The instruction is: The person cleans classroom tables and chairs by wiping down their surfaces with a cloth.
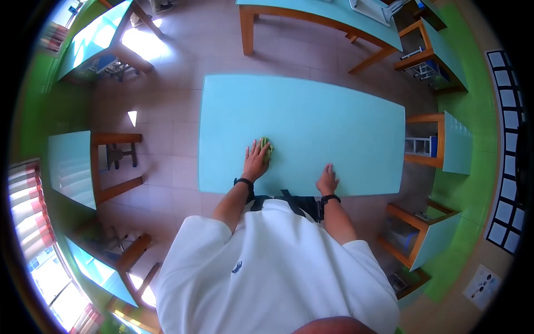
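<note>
A light blue tabletop [300, 128] lies in front of me. My left hand [257, 161] is on it, left of the middle, with a crumpled green cloth [266, 146] held under the thumb side and fingers. Part of the cloth is hidden by the hand. Near the front edge, my right hand [328, 180] rests on the tabletop with its fingers stretched forward and nothing in them. Each wrist wears a dark band.
Another blue table [317, 10] stands beyond, with a white object [370, 10] on it. Small tables line the left [69, 164] and right [457, 142] walls, with stools beneath some. Sunlit windows [61, 289] are at lower left.
</note>
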A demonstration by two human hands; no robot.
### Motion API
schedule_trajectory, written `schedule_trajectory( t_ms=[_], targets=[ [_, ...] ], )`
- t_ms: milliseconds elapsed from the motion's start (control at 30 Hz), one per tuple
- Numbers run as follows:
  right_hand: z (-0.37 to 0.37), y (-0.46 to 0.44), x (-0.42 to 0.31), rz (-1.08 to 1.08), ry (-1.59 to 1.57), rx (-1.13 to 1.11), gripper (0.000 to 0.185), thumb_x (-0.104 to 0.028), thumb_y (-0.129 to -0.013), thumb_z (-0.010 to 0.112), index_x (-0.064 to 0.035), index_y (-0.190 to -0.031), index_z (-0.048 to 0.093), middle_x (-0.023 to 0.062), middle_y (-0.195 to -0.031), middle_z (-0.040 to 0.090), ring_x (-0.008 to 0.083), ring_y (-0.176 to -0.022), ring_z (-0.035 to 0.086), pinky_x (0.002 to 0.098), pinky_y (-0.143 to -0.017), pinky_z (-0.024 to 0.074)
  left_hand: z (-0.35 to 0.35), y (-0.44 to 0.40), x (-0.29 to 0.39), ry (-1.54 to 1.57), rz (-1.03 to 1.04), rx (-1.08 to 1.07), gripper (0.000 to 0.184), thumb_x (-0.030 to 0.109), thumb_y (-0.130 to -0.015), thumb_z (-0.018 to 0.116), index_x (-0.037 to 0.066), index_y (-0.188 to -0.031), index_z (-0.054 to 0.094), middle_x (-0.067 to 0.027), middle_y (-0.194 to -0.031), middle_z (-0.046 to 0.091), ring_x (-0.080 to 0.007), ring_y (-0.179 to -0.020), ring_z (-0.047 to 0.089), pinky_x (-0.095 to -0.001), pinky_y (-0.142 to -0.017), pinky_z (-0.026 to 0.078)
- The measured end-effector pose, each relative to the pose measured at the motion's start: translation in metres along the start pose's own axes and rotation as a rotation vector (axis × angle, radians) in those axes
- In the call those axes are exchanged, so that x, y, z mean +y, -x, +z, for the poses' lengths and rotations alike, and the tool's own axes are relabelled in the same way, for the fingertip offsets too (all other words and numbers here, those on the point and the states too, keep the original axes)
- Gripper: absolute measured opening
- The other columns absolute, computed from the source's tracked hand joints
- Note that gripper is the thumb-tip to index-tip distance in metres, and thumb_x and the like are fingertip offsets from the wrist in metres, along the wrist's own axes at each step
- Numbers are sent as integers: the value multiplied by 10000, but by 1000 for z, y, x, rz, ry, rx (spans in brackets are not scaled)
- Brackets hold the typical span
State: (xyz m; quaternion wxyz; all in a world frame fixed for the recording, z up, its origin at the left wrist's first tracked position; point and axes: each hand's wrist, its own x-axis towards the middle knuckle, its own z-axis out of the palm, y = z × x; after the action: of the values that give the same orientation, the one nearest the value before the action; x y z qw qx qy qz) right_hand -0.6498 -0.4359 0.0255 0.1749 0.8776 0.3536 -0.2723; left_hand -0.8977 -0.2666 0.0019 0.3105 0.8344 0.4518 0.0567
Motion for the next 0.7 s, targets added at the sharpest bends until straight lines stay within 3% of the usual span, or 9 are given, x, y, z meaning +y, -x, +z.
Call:
schedule_trajectory(
  t_ms=[67,167,200,300,400,433,500,567,700],
  targets=[
    [6,-10,-2,13,-87,14,725,-163,-827,587,-25,-1449,241,140,-1534,184,361,-1358,297,518,-1107,252,-8,2,-25,-16,-27,85,674,237,-836,618,186,-1434,311,-179,-1489,265,-390,-1392,214,-554,-1107,189],
    [25,-27,-1,20,-121,92,653,-55,-817,557,19,-1412,296,157,-1515,226,384,-1257,429,389,-1018,424,-27,9,-76,-64,-260,442,581,236,-854,581,101,-1382,378,-239,-1448,313,-401,-1330,315,-529,-1048,282],
    [28,-29,0,32,-133,88,653,-55,-817,557,19,-1412,296,157,-1515,226,384,-1257,429,389,-1018,424,-40,11,-93,-95,-317,480,576,246,-853,580,95,-1372,381,-250,-1431,333,-411,-1323,324,-512,-1032,306],
    [23,-39,7,0,-188,73,603,-47,-823,549,33,-1382,338,188,-1490,272,375,-1168,514,406,-942,482,-64,20,-146,-92,-416,535,620,293,-841,610,113,-1379,360,-258,-1369,405,-440,-1238,416,-513,-983,386],
    [19,-37,13,-67,-162,70,532,-40,-823,546,48,-1328,403,217,-1458,320,365,-1043,594,411,-849,530,-98,22,-141,112,-548,334,643,304,-838,627,113,-1383,345,-250,-1319,449,-435,-1199,449,-488,-974,404],
    [20,-39,16,-111,-152,122,446,-32,-823,537,54,-1255,466,228,-1389,401,362,-999,613,416,-825,537,-96,19,-143,110,-548,328,643,304,-838,627,113,-1383,345,-250,-1319,449,-435,-1199,449,-488,-974,404],
    [14,-42,20,-157,-140,170,369,-25,-824,528,60,-1183,529,239,-1321,482,359,-955,631,421,-800,544,-90,15,-141,36,-599,302,645,387,-873,568,98,-1398,330,-249,-1387,390,-426,-1279,376,-495,-1042,333],
    [-3,-41,19,-151,-172,87,250,-38,-809,536,35,-1036,609,222,-1125,612,371,-915,637,437,-773,543,-70,6,-131,-80,-705,314,657,434,-897,499,58,-1403,313,-272,-1424,324,-429,-1325,304,-501,-1080,260],
    [-2,-50,30,-142,-336,140,238,-112,-776,596,-51,-1001,645,177,-949,648,373,-907,622,459,-774,523,-55,-20,-102,-244,-905,177,735,511,-945,284,-57,-1410,253,-352,-1481,130,-434,-1413,97,-514,-1137,53]
  ],
)
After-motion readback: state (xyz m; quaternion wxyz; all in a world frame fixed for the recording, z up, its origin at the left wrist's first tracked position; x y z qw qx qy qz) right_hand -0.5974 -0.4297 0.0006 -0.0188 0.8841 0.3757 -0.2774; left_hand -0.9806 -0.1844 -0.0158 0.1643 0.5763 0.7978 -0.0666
